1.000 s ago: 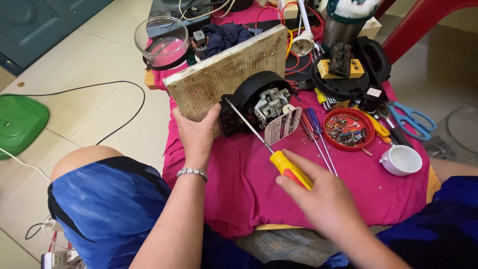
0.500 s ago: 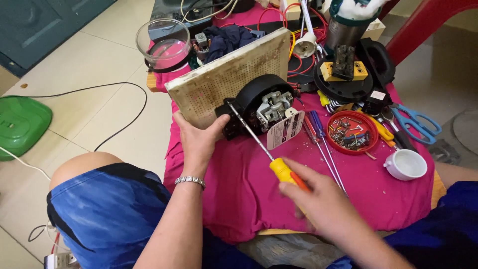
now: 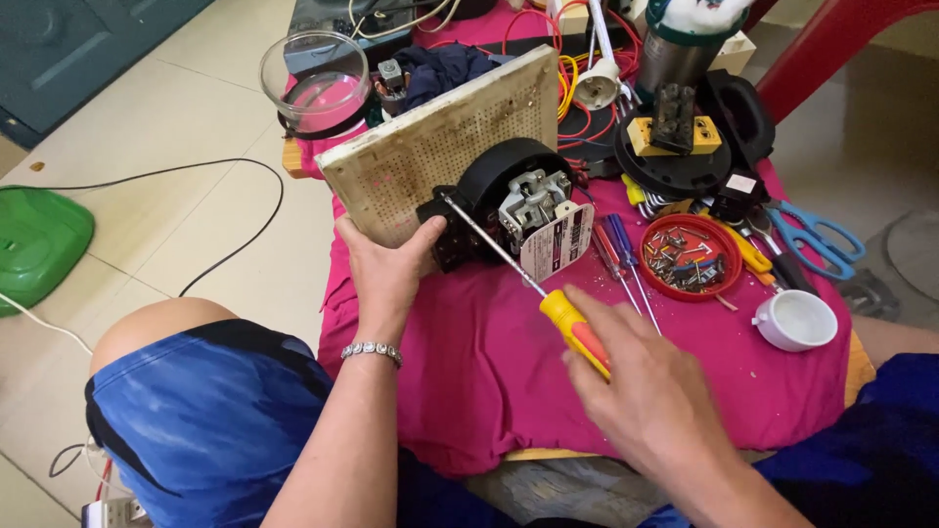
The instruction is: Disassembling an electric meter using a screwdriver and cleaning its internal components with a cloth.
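A cream perforated board stands tilted on edge on the pink cloth. A black motor with a metal core is fixed to its front face. My left hand grips the board's lower edge, thumb by the motor's black bracket. My right hand holds a screwdriver with a yellow and orange handle. Its long metal shaft runs up and left, and the tip touches the motor's bracket near the board.
A red lid of small screws, loose screwdrivers, blue-handled scissors and a white cup lie right of the motor. A glass bowl, wires and black parts crowd the back. A green object and cable lie on the tiled floor.
The board and motor have hardly shifted. My right hand and the screwdriver have moved slightly, with the tip staying at the motor's bracket.
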